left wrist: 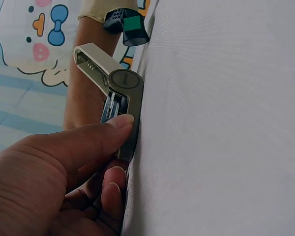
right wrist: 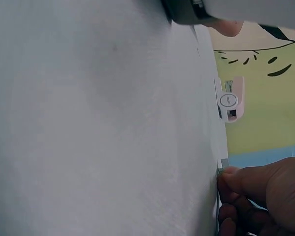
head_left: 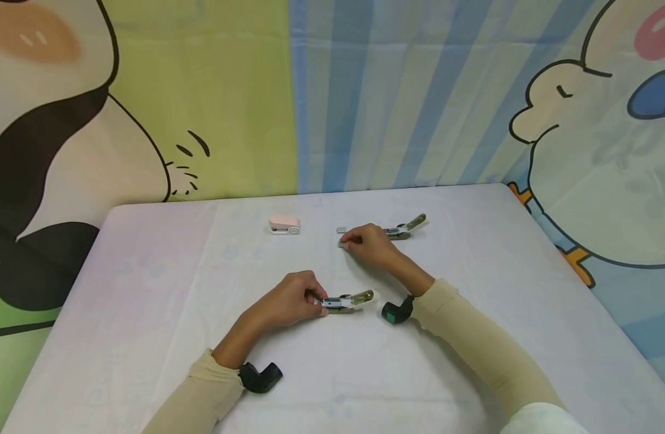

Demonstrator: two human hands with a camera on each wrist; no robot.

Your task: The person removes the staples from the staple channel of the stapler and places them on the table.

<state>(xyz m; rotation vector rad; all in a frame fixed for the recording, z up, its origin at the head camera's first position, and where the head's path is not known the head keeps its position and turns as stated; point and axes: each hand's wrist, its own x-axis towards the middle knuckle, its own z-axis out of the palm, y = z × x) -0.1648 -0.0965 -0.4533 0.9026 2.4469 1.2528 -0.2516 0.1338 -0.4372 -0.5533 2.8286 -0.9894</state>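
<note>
My left hand (head_left: pixel 291 301) grips the base end of a grey-and-white stapler (head_left: pixel 339 304) on the table. Its top arm (left wrist: pixel 96 65) is swung up, exposing the metal staple channel (left wrist: pixel 114 105); the thumb presses along the base side in the left wrist view. Farther back, my right hand (head_left: pixel 369 244) pinches a small grey strip of staples (head_left: pixel 342 245) at the table surface. Another small staple strip (head_left: pixel 341 229) lies just behind those fingertips. Behind the right hand sits a second stapler (head_left: pixel 400 232), also with its top raised and partly hidden by the hand.
A pink-and-white stapler (head_left: pixel 284 225) stands closed at the back, left of the right hand. The white-covered table (head_left: pixel 321 374) ends at a cartoon-printed curtain (head_left: pixel 343 96). Black wrist cameras (head_left: pixel 260 377) sit on both forearms.
</note>
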